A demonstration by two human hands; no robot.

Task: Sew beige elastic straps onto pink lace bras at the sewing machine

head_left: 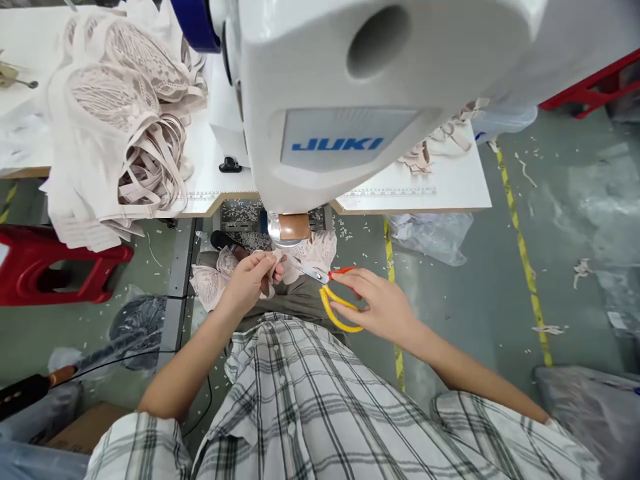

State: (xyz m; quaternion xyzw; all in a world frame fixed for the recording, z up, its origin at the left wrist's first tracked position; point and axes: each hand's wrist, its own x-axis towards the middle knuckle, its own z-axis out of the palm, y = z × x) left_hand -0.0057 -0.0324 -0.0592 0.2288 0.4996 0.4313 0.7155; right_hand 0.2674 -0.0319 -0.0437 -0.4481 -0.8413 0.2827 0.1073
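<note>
My left hand (247, 279) is closed in a pinch on the edge of a pale pink lace bra (321, 251), just below the front of the sewing machine. One lace cup lies to the left of that hand and more lace shows on its right, over my lap. In my right hand (383, 305) is a pair of scissors (324, 276) with one red and one yellow handle loop. Its blades point left toward the cloth at my left fingertips. Whether the blades touch the cloth, I cannot tell.
The white sewing machine head (345, 87) hangs over the white table (465, 180). A heap of pale pink bras (115, 127) overhangs the table's front edge at left. Red stools (60, 263) flank the table. Plastic bags (430, 233) and scraps lie on the green floor.
</note>
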